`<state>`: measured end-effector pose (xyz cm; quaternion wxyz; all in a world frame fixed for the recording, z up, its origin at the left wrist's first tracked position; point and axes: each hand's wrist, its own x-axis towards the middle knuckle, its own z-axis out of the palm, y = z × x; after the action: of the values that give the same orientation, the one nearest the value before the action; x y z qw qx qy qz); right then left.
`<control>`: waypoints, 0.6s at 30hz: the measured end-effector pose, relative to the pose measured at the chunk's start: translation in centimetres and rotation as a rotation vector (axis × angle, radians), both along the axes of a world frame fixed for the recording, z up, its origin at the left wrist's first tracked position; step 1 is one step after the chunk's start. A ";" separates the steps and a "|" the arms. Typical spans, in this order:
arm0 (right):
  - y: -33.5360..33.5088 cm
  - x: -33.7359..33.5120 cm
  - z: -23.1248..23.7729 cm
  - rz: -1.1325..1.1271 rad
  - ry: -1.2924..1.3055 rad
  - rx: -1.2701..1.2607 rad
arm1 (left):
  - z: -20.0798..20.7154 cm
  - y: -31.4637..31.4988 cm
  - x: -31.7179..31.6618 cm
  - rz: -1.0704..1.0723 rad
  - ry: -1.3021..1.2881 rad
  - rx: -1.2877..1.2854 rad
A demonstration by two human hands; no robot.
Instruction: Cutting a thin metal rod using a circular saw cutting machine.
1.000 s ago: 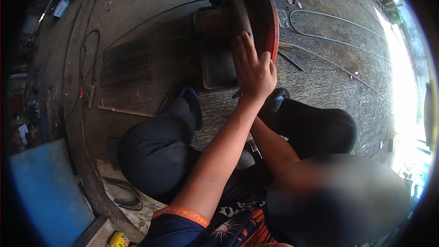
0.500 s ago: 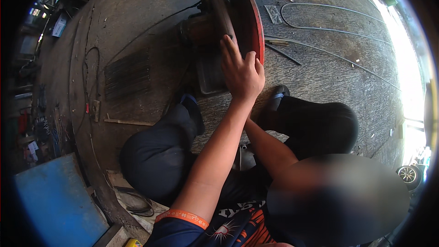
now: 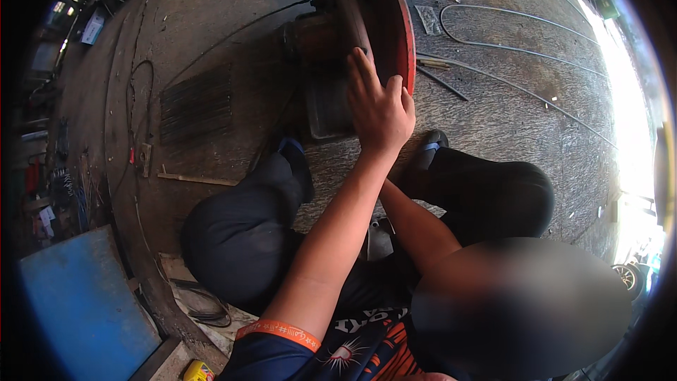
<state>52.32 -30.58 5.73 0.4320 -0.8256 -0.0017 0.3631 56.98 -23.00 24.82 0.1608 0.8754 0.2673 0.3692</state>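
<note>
In the head view, the left hand [image 3: 381,113] is at the dark machine [image 3: 317,39], which stands on the floor [image 3: 493,109] before the person's feet; two fingers extend side by side toward its curved rim, near the red-edged disc [image 3: 409,46], but whether it pinches something I cannot tell. The right hand is hidden behind the left arm [image 3: 328,240], its state unclear.

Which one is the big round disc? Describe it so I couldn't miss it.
On the floor, just past the left hand, stands a dark machine. Along its right side, a large disc stands on edge. Its red rim sets it apart from the dark, curved part on its left.
</note>
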 end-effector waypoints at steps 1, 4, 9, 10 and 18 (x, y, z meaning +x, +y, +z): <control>-0.1 0.1 0.0 -0.003 -0.003 0.001 | 0.0 0.0 0.0 -0.001 0.004 -0.002; -0.2 0.2 0.0 -0.009 -0.011 -0.008 | 0.1 0.0 0.0 -0.004 0.005 -0.010; 0.0 1.1 0.1 -0.017 -0.029 -0.024 | 0.2 0.1 -0.1 -0.010 -0.003 -0.027; 0.1 1.4 0.2 -0.023 -0.032 -0.027 | 0.2 0.1 -0.1 -0.007 -0.006 -0.028; 0.4 2.4 0.7 -0.074 -0.038 -0.056 | 0.4 0.2 -0.3 -0.026 -0.002 -0.040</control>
<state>54.71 -30.13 6.39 0.4217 -0.8436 0.0306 0.3310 56.70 -22.83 25.22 0.1833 0.8751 0.2630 0.3626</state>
